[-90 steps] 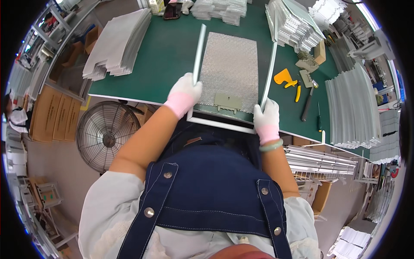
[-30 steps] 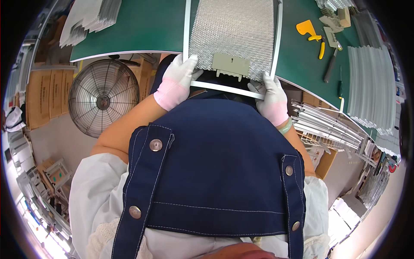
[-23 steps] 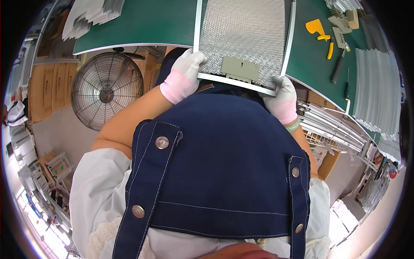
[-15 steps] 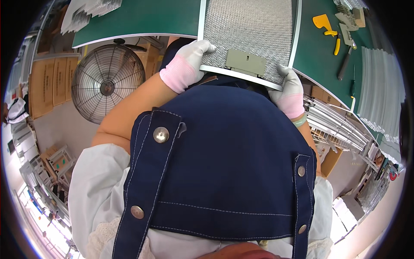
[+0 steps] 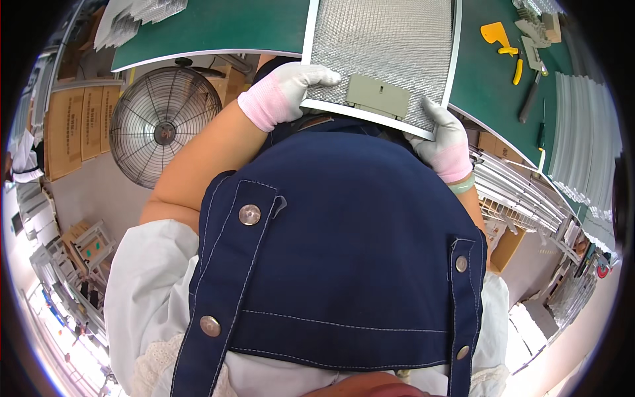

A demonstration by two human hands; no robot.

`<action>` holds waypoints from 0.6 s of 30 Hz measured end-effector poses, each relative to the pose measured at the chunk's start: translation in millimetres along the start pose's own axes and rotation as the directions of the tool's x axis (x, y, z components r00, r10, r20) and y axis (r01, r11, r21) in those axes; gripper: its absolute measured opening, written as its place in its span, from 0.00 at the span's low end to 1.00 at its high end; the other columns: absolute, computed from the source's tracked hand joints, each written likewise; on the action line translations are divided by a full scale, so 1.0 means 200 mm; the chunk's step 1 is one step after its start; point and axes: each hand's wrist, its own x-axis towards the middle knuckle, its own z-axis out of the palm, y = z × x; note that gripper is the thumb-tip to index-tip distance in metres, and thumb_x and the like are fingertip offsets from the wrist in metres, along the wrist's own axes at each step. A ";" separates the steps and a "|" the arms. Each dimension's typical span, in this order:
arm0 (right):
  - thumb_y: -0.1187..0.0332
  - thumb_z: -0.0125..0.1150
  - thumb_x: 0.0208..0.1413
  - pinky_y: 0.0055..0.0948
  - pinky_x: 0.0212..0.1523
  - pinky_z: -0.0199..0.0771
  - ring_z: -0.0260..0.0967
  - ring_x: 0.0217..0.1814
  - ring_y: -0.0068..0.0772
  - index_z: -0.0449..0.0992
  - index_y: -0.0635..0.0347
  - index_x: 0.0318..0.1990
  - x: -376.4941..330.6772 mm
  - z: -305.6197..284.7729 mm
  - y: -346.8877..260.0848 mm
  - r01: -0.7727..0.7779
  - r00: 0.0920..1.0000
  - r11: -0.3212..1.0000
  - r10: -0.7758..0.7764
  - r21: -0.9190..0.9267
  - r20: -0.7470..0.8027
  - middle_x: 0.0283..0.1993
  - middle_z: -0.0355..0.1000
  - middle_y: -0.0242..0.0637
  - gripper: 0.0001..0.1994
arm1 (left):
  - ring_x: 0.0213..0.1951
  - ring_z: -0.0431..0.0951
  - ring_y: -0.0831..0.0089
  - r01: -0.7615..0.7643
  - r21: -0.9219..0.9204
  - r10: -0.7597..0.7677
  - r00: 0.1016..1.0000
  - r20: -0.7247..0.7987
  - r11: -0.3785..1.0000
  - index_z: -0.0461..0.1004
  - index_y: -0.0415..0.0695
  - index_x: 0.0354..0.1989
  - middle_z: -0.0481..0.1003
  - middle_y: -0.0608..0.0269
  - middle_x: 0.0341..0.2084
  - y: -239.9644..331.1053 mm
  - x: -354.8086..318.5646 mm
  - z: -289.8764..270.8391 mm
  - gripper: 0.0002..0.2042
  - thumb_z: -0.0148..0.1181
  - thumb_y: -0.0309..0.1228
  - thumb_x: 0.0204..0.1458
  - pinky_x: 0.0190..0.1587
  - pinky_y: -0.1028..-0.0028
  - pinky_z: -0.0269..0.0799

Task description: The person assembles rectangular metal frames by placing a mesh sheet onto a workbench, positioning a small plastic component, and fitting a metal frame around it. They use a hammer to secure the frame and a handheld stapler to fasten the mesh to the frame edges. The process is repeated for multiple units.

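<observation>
A metal mesh filter panel (image 5: pixel 383 49) in a pale metal frame lies across the near edge of the green table and juts out toward me. Fixed by its near edge is a grey-green rectangular latch plate (image 5: pixel 378 96). My left hand (image 5: pixel 297 86), in a white glove with a pink cuff, grips the left near corner, its thumb over the mesh and its fingers beneath. At the right near corner my right hand (image 5: pixel 444 135), gloved alike, holds the frame with the thumb on top. The fingers under the panel are mostly hidden.
On the green table (image 5: pixel 218 33) to the right lie a yellow scraper (image 5: pixel 493 33), a black-handled tool (image 5: pixel 528 100) and stacked metal strips (image 5: pixel 582 139). Folded mesh (image 5: pixel 156 9) sits at far left. A floor fan (image 5: pixel 164 134) and cardboard boxes (image 5: pixel 64 132) stand on the left.
My left hand has shifted slightly left, and its thumb reaches farther over the mesh. The panel's near end has moved very little. My right hand stays at its corner.
</observation>
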 end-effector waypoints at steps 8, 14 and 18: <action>0.70 0.54 0.65 0.47 0.56 0.76 0.72 0.55 0.41 0.67 0.62 0.55 -0.10 0.04 0.01 -0.032 0.999 0.975 0.029 -0.220 -0.016 0.54 0.71 0.42 0.13 | 0.46 0.80 0.66 0.282 -0.933 -0.758 0.652 0.014 0.225 0.73 0.34 0.49 0.78 0.54 0.44 0.24 0.03 0.07 0.13 0.59 0.28 0.59 0.52 0.67 0.77; 0.71 0.53 0.65 0.49 0.52 0.79 0.74 0.53 0.45 0.67 0.65 0.54 -0.06 0.02 0.04 0.004 1.000 0.987 -0.005 -0.161 -0.008 0.52 0.72 0.45 0.13 | 0.50 0.78 0.68 0.408 -0.904 -0.646 0.727 0.235 0.130 0.73 0.33 0.51 0.77 0.54 0.46 0.15 0.05 0.05 0.14 0.55 0.30 0.62 0.54 0.69 0.76; 0.72 0.54 0.65 0.51 0.52 0.80 0.74 0.52 0.47 0.69 0.69 0.52 -0.07 0.04 0.01 -0.046 0.999 0.970 0.042 -0.238 -0.024 0.51 0.72 0.49 0.12 | 0.51 0.78 0.68 0.448 -0.773 -0.523 0.834 0.179 0.449 0.72 0.32 0.54 0.77 0.55 0.48 -0.03 0.00 0.09 0.16 0.54 0.30 0.63 0.54 0.70 0.75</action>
